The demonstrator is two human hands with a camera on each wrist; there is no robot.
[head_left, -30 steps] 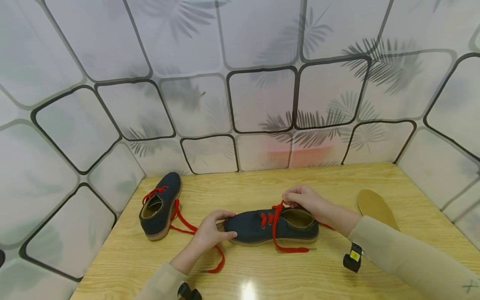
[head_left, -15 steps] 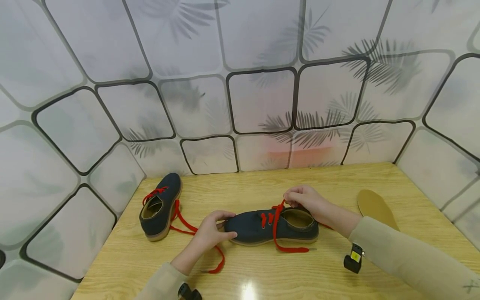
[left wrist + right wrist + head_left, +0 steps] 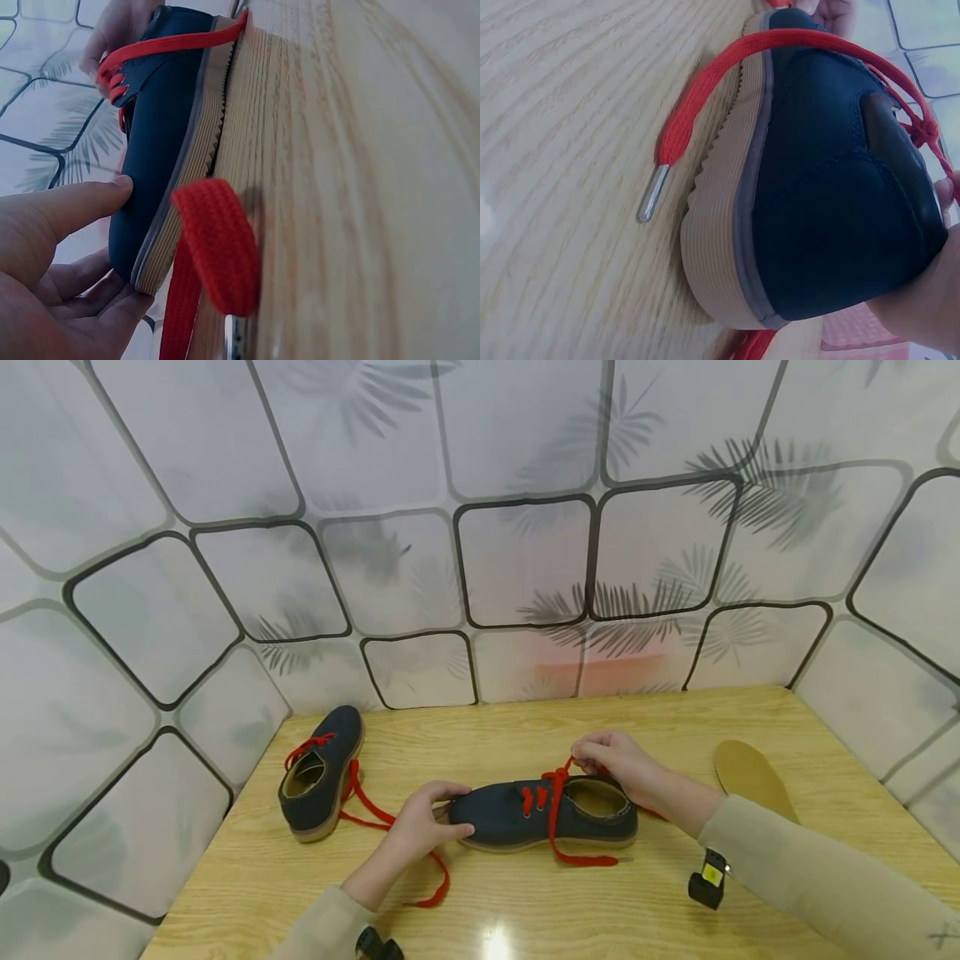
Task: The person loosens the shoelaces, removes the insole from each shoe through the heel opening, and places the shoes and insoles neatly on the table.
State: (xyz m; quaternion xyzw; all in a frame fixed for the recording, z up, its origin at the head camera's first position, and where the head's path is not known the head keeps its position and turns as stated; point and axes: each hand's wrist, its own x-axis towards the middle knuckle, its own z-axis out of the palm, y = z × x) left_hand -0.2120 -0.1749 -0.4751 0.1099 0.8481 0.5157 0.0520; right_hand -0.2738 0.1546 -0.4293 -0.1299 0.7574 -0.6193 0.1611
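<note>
A dark navy lace-up shoe [image 3: 491, 810] lies sole down on the wooden table, its toe to the left. My left hand [image 3: 418, 821] grips the toe, thumb on the near side and fingers round the far side; the left wrist view shows the thumb on the navy upper [image 3: 157, 142]. Above the shoe's opening, my right hand [image 3: 618, 764] pinches one end of the red shoelace [image 3: 553, 818]. A knot in the lace shows beside the opening in the right wrist view. The other lace end, with a metal tip [image 3: 654, 193], hangs over the near side onto the table.
A matching navy shoe [image 3: 310, 814] with red laces stands at the left; its long loose lace [image 3: 442, 881] runs under my left forearm. A tan insole [image 3: 750, 772] lies at the right, partly behind my right sleeve. A patterned wall covering [image 3: 525, 568] rises behind the table.
My right hand has shifted slightly to the right with the lace end, and the strand over the shoe has followed a little. The left hand and the shoe have stayed put.
</note>
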